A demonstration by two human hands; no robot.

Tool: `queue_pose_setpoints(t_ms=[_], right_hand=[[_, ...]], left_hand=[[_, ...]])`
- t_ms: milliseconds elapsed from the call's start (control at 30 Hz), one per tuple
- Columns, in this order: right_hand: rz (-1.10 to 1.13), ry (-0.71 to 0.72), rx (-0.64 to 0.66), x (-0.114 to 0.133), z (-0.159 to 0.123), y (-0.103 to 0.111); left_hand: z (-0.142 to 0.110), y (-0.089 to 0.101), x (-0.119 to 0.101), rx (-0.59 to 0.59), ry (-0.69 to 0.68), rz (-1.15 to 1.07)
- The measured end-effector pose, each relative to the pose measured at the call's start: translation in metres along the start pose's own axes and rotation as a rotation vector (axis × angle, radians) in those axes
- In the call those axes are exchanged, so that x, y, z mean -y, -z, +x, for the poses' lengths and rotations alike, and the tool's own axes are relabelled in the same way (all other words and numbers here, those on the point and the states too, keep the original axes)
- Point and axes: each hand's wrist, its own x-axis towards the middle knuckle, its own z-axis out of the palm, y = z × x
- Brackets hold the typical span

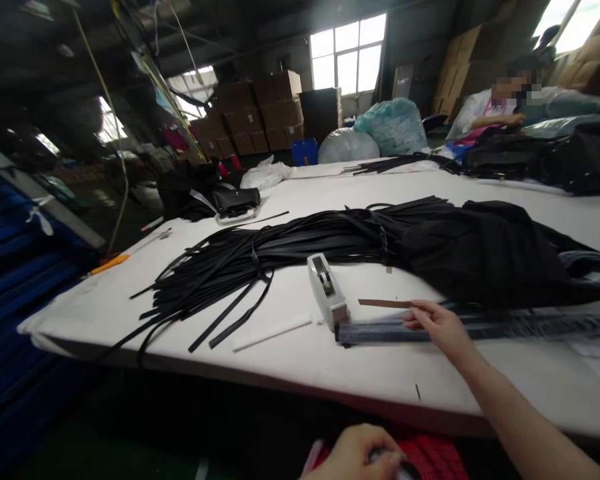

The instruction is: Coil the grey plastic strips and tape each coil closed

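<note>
Over the white table (275, 320), my right hand (437, 320) pinches one end of a thin, flat brown strip (383, 303), whose free end points left. Just left of that strip stands a white tape dispenser (324, 288). Long dark strips in clear plastic wrap (390, 332) lie partly under my right hand. My left hand (360, 453) is low at the bottom edge, off the table's front side, with its fingers curled round a small grey and black object, mostly hidden. Behind the dispenser lies a bundle of long black straps (300, 240), tied at intervals.
Black fabric (485, 253) covers the bundle's right end. A white strip (273, 333) lies near the front edge, an orange-handled tool (111, 264) at the left corner. A black bag (236, 201) sits farther back. Another person (505, 110) works at the far right. Blue racks (25, 267) stand left.
</note>
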Motion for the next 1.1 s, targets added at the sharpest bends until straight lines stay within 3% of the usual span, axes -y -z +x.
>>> queue_pose_setpoints(t_ms=[67, 133, 267, 367, 467, 600, 700, 967, 1100], right_hand=[[0.283, -0.087, -0.034, -0.001, -0.036, 0.005], [0.376, -0.12, -0.09, 0.005, -0.07, 0.007], [0.181, -0.093, -0.173, 0.026, -0.131, 0.012], [-0.021, -0.024, -0.046, 0.041, -0.169, 0.025], [-0.233, 0.102, 0.176, 0.054, -0.196, 0.042], [-0.461, 0.298, 0.474, 0.073, -0.215, 0.047], [-0.552, 0.393, 0.57, 0.082, -0.222, 0.044], [-0.775, 0.65, 0.514, 0.072, -0.237, 0.049], [-0.819, 0.687, 0.544, 0.079, -0.236, 0.029]], left_hand=[[-0.002, -0.001, -0.008, -0.004, -0.015, 0.025], [-0.004, -0.002, -0.012, -0.009, -0.034, 0.025], [-0.001, -0.011, 0.001, 0.031, -0.035, -0.147], [0.006, -0.022, 0.018, 0.075, 0.103, -0.429], [0.011, -0.03, 0.028, 0.079, 0.179, -0.555], [0.012, -0.034, 0.027, 0.092, 0.159, -0.534], [0.011, -0.035, 0.024, 0.056, 0.12, -0.487], [0.007, -0.037, 0.024, 0.048, 0.145, -0.418], [0.009, -0.04, 0.024, 0.021, 0.124, -0.349]])
